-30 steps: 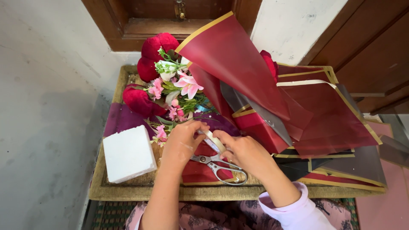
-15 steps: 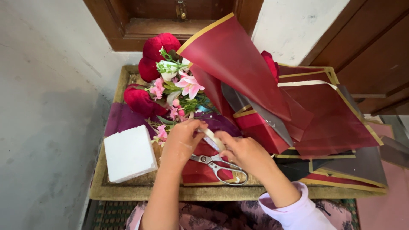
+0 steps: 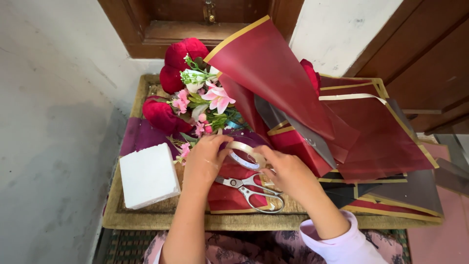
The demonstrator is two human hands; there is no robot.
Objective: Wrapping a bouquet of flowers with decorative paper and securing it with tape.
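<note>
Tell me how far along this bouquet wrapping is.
Done: the flowers are bunched and dark red wrapping sheets already stand around them. In hand: the left hand and right hand both hold a roll of clear tape, fingers at its edge. Left: no tape shows on the sheets yet; the scissors and white foam block lie untouched on the tray.

this looked like a home, with craft work done at floor level by a doorway. a brown wooden door [image 3: 205, 19] with a metal latch stood in a plain whitewashed wall [image 3: 58, 63]. a low woven mat [image 3: 146, 220] lay on the floor, strewn with red wrapping sheets [image 3: 381, 142], artificial flowers [image 3: 195, 98], scissors [image 3: 254, 190] and a white foam block [image 3: 146, 176].
</note>
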